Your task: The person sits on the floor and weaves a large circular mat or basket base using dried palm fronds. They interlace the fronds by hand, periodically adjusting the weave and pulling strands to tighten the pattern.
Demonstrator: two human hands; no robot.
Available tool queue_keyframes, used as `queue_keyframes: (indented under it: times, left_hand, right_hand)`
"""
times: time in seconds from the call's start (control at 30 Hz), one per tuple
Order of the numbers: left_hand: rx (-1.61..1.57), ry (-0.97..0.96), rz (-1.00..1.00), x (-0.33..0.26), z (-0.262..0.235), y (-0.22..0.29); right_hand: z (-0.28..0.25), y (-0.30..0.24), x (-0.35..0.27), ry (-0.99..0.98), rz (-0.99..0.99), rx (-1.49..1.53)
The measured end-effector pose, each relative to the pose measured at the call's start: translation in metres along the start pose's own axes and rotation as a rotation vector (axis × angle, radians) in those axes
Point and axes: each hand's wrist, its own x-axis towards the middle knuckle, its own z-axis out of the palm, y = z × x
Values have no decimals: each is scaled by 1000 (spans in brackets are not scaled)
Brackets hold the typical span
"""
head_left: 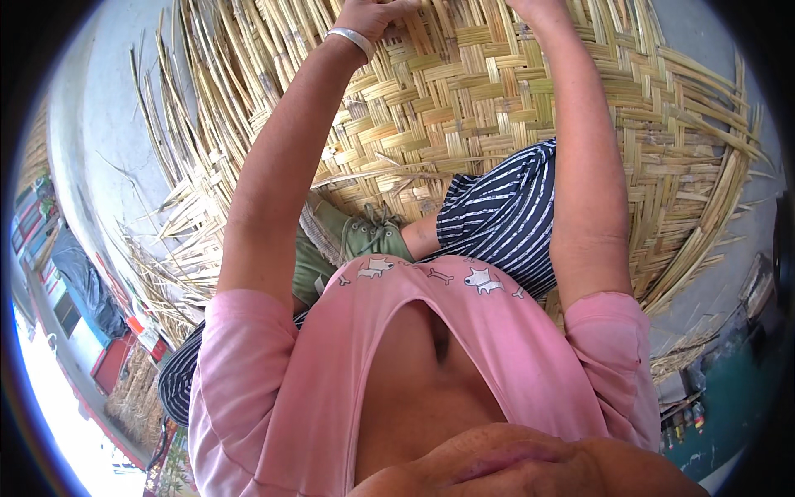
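Observation:
A large woven mat of pale yellow split reeds (489, 108) spreads in front of me and under my legs. My left hand (370, 16), below which a silver bangle (354, 40) circles the wrist, is at the far part of the mat. Its thumb side points right over the strips, but the upper picture edge cuts off most of the fingers. Farther right, my right hand (540, 10) reaches to the mat too, its fingers mostly out of the picture. Whether either hand grips a strip cannot be seen. Long unwoven reed ends (224, 74) fan out at the left.
A green lace-up shoe (368, 236) and a striped trouser leg (505, 211) rest on the mat. Loose broken strips (182, 248) stick out at its left edge. Grey concrete floor (108, 157) surrounds it. A dark plastic sheet (87, 277) lies farther left.

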Motion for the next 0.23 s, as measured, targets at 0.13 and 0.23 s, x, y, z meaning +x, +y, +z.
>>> queue_keyframes:
  times: [0.13, 0.23]
  left_hand:
    - [-86, -24, -7, 0, 2, -7]
    - [-116, -28, 15, 1, 3, -10]
  right_hand:
    - [6, 6, 6, 14, -42, -36]
    - [8, 10, 7, 4, -69, -47]
